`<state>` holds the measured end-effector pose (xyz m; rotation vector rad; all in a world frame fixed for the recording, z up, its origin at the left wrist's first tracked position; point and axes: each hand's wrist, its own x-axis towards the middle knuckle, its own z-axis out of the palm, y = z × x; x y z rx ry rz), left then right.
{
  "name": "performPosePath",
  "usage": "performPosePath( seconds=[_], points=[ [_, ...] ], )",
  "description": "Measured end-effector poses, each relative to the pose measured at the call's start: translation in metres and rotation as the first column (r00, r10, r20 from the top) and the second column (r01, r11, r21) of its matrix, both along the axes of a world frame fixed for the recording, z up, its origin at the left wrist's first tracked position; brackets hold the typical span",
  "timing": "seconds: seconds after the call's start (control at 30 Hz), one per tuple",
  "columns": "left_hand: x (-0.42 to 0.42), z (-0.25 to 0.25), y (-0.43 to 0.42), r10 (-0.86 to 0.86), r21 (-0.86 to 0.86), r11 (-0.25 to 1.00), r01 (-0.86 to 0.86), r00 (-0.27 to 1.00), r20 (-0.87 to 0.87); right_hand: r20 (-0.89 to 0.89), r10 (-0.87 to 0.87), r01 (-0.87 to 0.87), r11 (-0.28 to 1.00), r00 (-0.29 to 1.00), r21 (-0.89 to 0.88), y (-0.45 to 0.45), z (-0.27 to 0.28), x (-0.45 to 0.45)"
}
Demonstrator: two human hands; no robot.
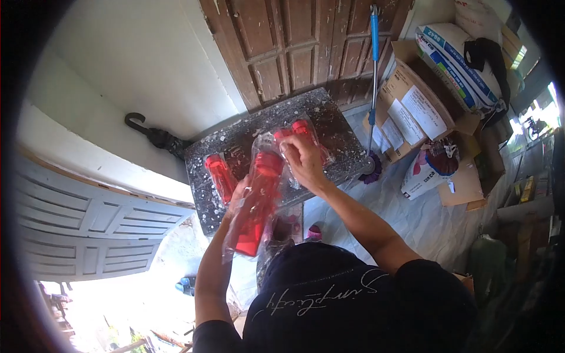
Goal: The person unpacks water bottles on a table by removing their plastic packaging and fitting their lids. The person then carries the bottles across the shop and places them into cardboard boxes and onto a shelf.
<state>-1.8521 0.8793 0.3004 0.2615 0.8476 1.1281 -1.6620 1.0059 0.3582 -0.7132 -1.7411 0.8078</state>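
Observation:
A red water bottle [252,220] inside a clear plastic bag [259,143] is tilted in front of me. My left hand [238,197] is closed around its side, with the fingers partly hidden behind it. At the top of the bag, my right hand [303,160] is closed in a pinch on the plastic. Another red bottle [220,180] in clear wrap lies on the speckled dark table [203,154], left of the held one. More red wrapped bottles [300,127] lie beyond my right hand, which partly covers them.
A black umbrella [159,138] leans by the wall at left. Brown wooden doors [282,53] stand behind the table. A blue-handled mop [374,65], cardboard boxes [406,112] and sacks [465,70] are at right. A grey panelled door [94,217] is at lower left.

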Motion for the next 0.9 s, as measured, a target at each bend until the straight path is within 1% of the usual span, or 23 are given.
performPosePath(
  seconds=[0.07,0.1,0.13,0.17,0.2,0.23,0.27,0.3,0.33,0.4,0.43,0.47,0.5,0.53,0.6,0.63,0.67,0.7,0.73,0.8,0.83,0.87,0.9],
  points=[
    [-0.009,-0.012,-0.004,-0.054,0.128,0.991,0.048,0.998,0.040,0.052,-0.009,0.016,0.989,0.999,-0.145,0.012,0.003,0.009],
    [0.006,0.007,-0.007,0.118,0.000,0.993,-0.118,0.992,0.051,0.041,-0.059,0.059,0.998,0.997,0.004,0.018,0.008,0.012],
    [0.007,0.006,-0.010,0.105,0.010,0.994,-0.105,0.993,0.045,0.034,-0.072,0.072,0.997,0.997,0.012,0.026,0.010,0.017],
    [0.008,0.003,-0.015,0.033,0.132,0.991,-0.008,0.982,-0.188,0.048,0.008,-0.011,0.998,0.999,0.061,0.036,0.011,0.023],
    [0.011,0.005,-0.020,0.015,0.157,0.987,0.024,0.969,-0.245,0.068,0.087,-0.094,0.990,0.994,0.107,0.047,0.010,0.028],
    [0.015,0.011,-0.023,0.020,0.115,0.993,-0.003,0.989,-0.146,0.064,0.072,-0.079,0.990,0.995,0.115,0.057,0.006,0.034],
    [0.020,0.017,-0.026,0.020,0.084,0.996,-0.014,0.998,-0.066,0.202,0.008,-0.049,0.979,0.979,0.198,0.068,0.003,0.040],
    [0.024,0.022,-0.025,0.020,0.069,0.997,-0.018,1.000,-0.021,0.332,-0.066,-0.031,0.960,0.941,0.278,0.071,0.007,0.046],
    [0.027,0.027,-0.026,0.020,0.060,0.998,-0.020,1.000,0.004,0.332,-0.081,-0.017,0.959,0.940,0.283,0.070,0.009,0.052],
    [0.034,0.035,-0.027,0.026,0.051,0.998,-0.028,0.999,0.031,0.201,-0.354,0.285,0.909,0.913,0.302,0.059,0.016,0.059],
    [0.036,0.039,-0.025,0.028,0.048,0.998,-0.029,0.999,0.035,0.201,-0.362,0.293,0.906,0.910,0.305,0.048,0.023,0.064],
    [0.039,0.041,-0.024,0.021,0.041,0.999,-0.023,0.999,0.044,0.110,-0.244,0.226,0.961,0.963,0.158,0.032,0.030,0.068],
    [0.041,0.044,-0.022,0.005,0.043,0.999,-0.007,0.999,0.049,-0.001,-0.135,0.135,0.991,0.991,0.014,0.020,0.031,0.071],
    [0.043,0.046,-0.020,-0.004,0.035,0.999,0.003,0.999,0.044,-0.002,-0.143,0.143,0.990,0.990,0.010,0.013,0.020,0.071],
    [0.049,0.054,-0.017,-0.086,0.053,0.995,0.083,0.994,0.071,0.193,0.095,-0.096,0.995,0.977,-0.003,0.008,-0.011,0.071],
    [0.052,0.059,-0.015,-0.128,0.064,0.990,0.123,0.988,0.082,0.189,0.083,-0.083,0.997,0.979,-0.011,0.012,-0.025,0.072],
    [0.051,0.054,-0.011,-0.137,0.054,0.990,0.134,0.988,0.073,0.105,0.328,-0.261,0.877,0.939,-0.403,0.019,-0.039,0.073],
    [0.047,0.048,-0.008,-0.159,0.047,0.986,0.157,0.986,0.050,-0.073,0.511,-0.406,0.579,0.857,-0.707,0.024,-0.046,0.073],
    [0.042,0.039,-0.005,-0.177,0.027,0.984,0.176,0.984,0.023,-0.081,0.507,-0.405,0.572,0.858,-0.713,0.027,-0.054,0.073],
    [0.030,0.019,-0.005,-0.197,-0.024,0.980,0.196,0.979,-0.058,-0.184,0.607,-0.501,0.408,0.773,-0.763,0.030,-0.070,0.073],
    [0.025,0.010,-0.006,-0.205,-0.043,0.979,0.201,0.974,-0.097,-0.002,0.676,-0.440,0.477,0.737,-0.761,0.034,-0.072,0.074],
    [0.019,0.000,-0.007,-0.212,-0.061,0.977,0.206,0.969,-0.129,-0.016,0.678,-0.442,0.460,0.735,-0.770,0.035,-0.080,0.072],
    [0.015,-0.003,-0.005,-0.230,-0.085,0.972,0.220,0.962,-0.145,-0.039,0.742,-0.474,0.386,0.669,-0.791,0.037,-0.086,0.069]
  ],
)
